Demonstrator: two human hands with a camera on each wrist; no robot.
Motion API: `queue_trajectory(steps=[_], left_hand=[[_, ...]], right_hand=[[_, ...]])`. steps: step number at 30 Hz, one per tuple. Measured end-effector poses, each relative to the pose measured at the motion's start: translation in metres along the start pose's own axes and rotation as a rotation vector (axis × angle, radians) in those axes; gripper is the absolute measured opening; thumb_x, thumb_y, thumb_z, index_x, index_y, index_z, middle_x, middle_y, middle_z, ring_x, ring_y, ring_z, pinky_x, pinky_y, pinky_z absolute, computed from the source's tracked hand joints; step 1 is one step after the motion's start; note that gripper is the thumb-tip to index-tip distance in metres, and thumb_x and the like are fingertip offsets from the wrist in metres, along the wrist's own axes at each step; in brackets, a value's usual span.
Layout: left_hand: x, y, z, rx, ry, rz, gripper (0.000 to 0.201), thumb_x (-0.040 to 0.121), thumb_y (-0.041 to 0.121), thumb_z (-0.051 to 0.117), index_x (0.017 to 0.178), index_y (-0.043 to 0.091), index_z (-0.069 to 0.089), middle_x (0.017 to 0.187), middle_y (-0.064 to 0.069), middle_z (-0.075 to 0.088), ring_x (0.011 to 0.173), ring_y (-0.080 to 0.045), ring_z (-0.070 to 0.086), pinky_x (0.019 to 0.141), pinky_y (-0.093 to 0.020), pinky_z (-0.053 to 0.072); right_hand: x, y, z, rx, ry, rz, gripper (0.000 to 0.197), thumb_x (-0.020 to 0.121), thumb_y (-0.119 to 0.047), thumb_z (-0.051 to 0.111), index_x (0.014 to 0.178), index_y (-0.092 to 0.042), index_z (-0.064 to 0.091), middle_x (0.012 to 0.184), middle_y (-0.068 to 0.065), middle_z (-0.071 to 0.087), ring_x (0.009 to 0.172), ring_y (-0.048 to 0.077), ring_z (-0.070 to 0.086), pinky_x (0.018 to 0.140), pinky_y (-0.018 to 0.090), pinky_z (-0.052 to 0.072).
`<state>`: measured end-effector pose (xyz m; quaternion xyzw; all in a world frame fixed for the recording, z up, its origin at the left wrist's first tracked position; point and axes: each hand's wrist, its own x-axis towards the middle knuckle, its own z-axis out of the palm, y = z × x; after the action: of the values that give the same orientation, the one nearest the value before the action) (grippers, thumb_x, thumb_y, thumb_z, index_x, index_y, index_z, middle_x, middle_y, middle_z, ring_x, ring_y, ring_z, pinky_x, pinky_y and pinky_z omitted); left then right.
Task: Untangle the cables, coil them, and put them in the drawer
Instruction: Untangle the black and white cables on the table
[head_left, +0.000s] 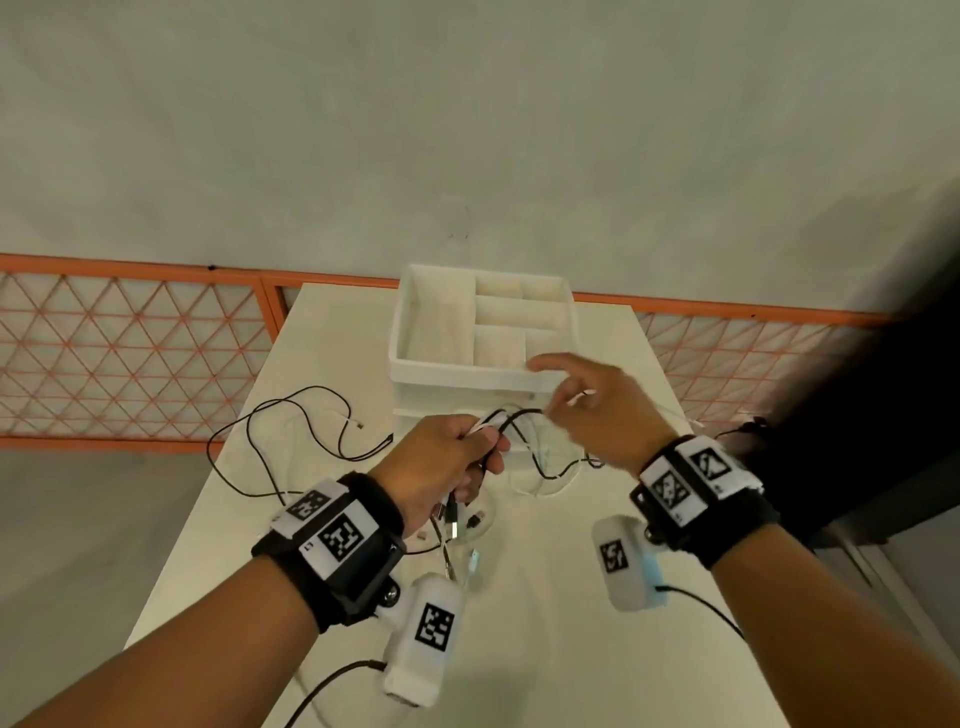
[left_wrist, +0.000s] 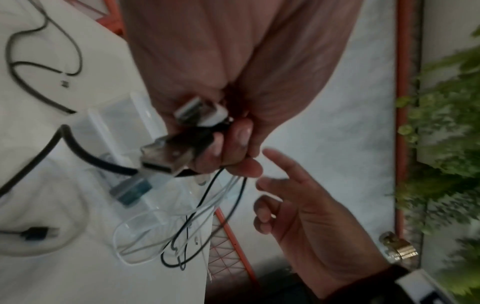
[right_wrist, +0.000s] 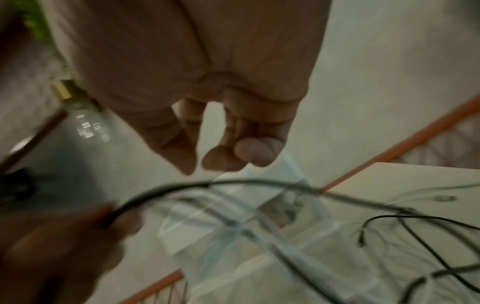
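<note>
Just in front of the white drawer (head_left: 415, 332), the left hand (head_left: 441, 462) clamps the bundled cables (head_left: 511, 418) while the right hand (head_left: 597, 405), fingers pinching a white strand, should draw it out slowly, avoiding tightening knots.

Cables (head_left: 524, 441) showing black and white; drawer (head_left: 483, 325) reading white on cream table (head_left: 571, 649); wristbands (head_left: 337, 535) showing black-white square codes; fence (head_left: 130, 353) running orange diamonds.
</note>
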<state>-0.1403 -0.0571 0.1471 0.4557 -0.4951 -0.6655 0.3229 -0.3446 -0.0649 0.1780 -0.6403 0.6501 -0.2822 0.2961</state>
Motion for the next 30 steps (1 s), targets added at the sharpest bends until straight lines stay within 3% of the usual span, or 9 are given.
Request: queue_trajectory(steps=[3,7,10,14,19,21,24,28,30], left_hand=[[-0.001,0.008,0.005,0.015,-0.009,0.031,0.025,0.103,0.014,0.048,0.093,-0.002,0.065,0.065,-0.004,0.063,0.043,-0.010,0.035,0.045,-0.022,0.031],[-0.003,0.009,0.000,0.008,-0.024,0.056,0.027,0.104,0.017,0.044,0.091,0.002,0.063,0.066,-0.003,0.065,0.050,-0.013,0.033,0.048,-0.023,0.031],[-0.004,0.008,-0.010,0.007,-0.021,0.067,0.026,0.105,0.017,0.043,0.092,0.003,0.060,0.067,-0.001,0.066,0.052,-0.011,0.034,0.050,-0.022,0.033],[-0.007,0.001,-0.024,0.144,-0.007,0.089,0.029,0.105,0.022,0.042,0.086,0.012,0.061,0.070,0.002,0.065,0.059,-0.009,0.045,0.056,-0.021,0.038],[-0.011,-0.022,-0.037,0.023,0.030,0.002,0.027,0.106,0.025,0.041,0.089,0.013,0.059,0.068,0.000,0.055,0.074,-0.017,0.051,0.066,-0.030,0.036],[-0.014,-0.029,-0.040,-0.041,0.039,-0.055,0.026,0.105,0.025,0.042,0.089,0.012,0.058,0.065,0.001,0.052,0.077,-0.020,0.055,0.066,-0.031,0.036],[-0.019,-0.038,-0.043,-0.015,0.058,-0.111,0.027,0.105,0.026,0.042,0.090,0.012,0.058,0.061,0.003,0.050,0.078,-0.020,0.060,0.070,-0.033,0.040],[-0.025,-0.042,-0.048,0.032,0.052,-0.121,0.029,0.106,0.027,0.039,0.090,0.012,0.058,0.062,0.001,0.048,0.080,-0.023,0.066,0.070,-0.030,0.043],[-0.027,-0.041,-0.051,-0.012,0.062,-0.116,0.030,0.106,0.026,0.038,0.091,0.011,0.058,0.062,0.000,0.046,0.077,-0.025,0.069,0.071,-0.033,0.045]], right_hand=[[-0.008,-0.013,0.023,-0.105,-0.054,-0.155,0.022,0.089,-0.017,0.067,0.104,-0.033,0.071,0.070,-0.011,0.070,0.055,0.000,0.058,0.059,0.010,0.041],[0.001,-0.008,0.016,-0.105,0.125,-0.134,0.009,0.090,-0.029,0.070,0.090,-0.036,0.076,0.068,-0.007,0.070,0.057,0.004,0.055,0.064,0.022,0.045],[0.007,-0.005,0.000,-0.042,0.264,-0.108,0.009,0.092,-0.032,0.069,0.092,-0.036,0.078,0.069,-0.007,0.074,0.052,-0.002,0.059,0.059,0.013,0.045],[0.016,0.003,-0.017,0.193,0.416,0.064,0.009,0.095,-0.044,0.063,0.088,-0.039,0.068,0.080,-0.001,0.077,0.052,0.012,0.067,0.048,0.018,0.046],[0.029,0.018,-0.029,0.180,0.344,0.246,0.035,0.090,-0.065,0.053,0.103,-0.033,0.062,0.091,0.001,0.074,0.066,0.019,0.075,0.055,0.030,0.053],[0.035,0.015,-0.035,0.204,0.328,0.217,0.033,0.092,-0.056,0.059,0.106,-0.026,0.063,0.105,0.001,0.070,0.073,0.022,0.075,0.056,0.031,0.054],[0.043,0.006,-0.048,0.252,0.408,0.070,0.008,0.092,-0.032,0.069,0.092,-0.025,0.065,0.126,-0.004,0.061,0.074,0.019,0.073,0.056,0.032,0.054],[0.052,0.010,-0.058,0.309,0.501,-0.095,0.013,0.084,-0.006,0.069,0.088,-0.017,0.062,0.140,-0.011,0.050,0.080,0.013,0.068,0.051,0.023,0.050],[0.054,0.028,-0.051,0.322,0.438,-0.032,0.023,0.082,-0.008,0.067,0.104,-0.015,0.065,0.140,-0.004,0.056,0.075,0.014,0.068,0.052,0.025,0.047]])
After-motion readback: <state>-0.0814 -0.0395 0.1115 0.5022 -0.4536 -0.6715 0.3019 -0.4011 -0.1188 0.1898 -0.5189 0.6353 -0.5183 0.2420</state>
